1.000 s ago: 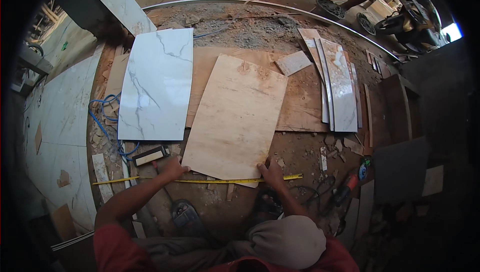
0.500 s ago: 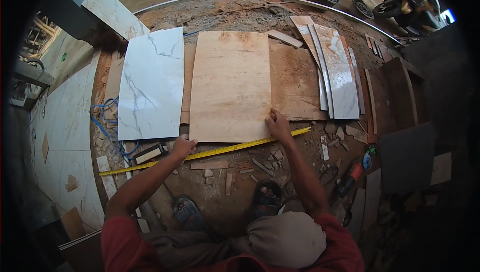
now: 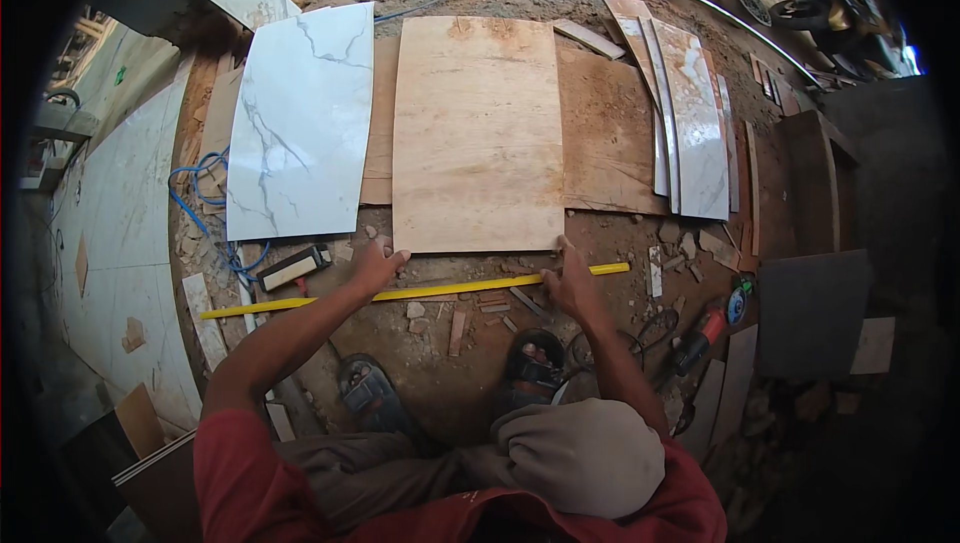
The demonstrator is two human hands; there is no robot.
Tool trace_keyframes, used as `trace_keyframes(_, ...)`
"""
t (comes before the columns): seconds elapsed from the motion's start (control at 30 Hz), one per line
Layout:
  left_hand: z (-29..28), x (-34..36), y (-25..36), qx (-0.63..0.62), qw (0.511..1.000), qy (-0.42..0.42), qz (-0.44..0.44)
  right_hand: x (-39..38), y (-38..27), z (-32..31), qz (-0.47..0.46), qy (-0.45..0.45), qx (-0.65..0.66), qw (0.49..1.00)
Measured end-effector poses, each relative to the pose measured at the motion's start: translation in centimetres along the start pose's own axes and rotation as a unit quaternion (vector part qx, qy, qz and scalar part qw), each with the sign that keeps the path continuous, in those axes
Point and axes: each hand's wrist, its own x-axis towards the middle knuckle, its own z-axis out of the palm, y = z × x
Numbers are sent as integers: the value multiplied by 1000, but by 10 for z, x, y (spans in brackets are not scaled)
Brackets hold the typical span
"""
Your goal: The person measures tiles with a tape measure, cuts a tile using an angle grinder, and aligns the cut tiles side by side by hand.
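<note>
A large tan rectangular panel (image 3: 478, 133) lies in front of me, partly over a browner sheet (image 3: 610, 143). My left hand (image 3: 378, 268) pinches its near left corner, fingers closed. At its near right corner my right hand (image 3: 572, 283) grips with fingers bent and closed; the thumb and fingertips are partly hidden. A yellow measuring tape blade (image 3: 450, 289) stretches across the ground just on my side of the panel, passing close to both hands. To the left of the panel is a white marbled tile (image 3: 300, 128).
Several stacked tile pieces (image 3: 695, 123) lie on the right. An angle grinder (image 3: 708, 335) rests by a dark slab (image 3: 815, 313). On the left are a blue cord (image 3: 185, 208) and a black-and-cream block-shaped tool (image 3: 292, 269). Broken tile bits (image 3: 457, 333) litter the ground near my sandals.
My right hand has slid from the panel's right edge to its near right corner. The view has shifted, and a wider strip of ground shows between panel and tape.
</note>
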Motion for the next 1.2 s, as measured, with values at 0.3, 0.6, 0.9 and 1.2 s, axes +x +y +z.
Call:
trace_keyframes(0.3, 1, 6, 4, -111, 994, 20, -12, 38, 14, 19, 51, 16, 179, 982)
trace_keyframes(0.6, -7, 9, 22, -85, 995, 44, -29, 52, 12, 12, 35, 25, 236, 971)
trace_keyframes(0.9, -38, -99, 1, 65, 997, 0, 52, 73, 26, 21, 9, -66, 349, 935)
trace_keyframes(1.2, -119, -344, -63, 132, 985, 89, -69, 55, 13, -5, 31, -87, 291, 952)
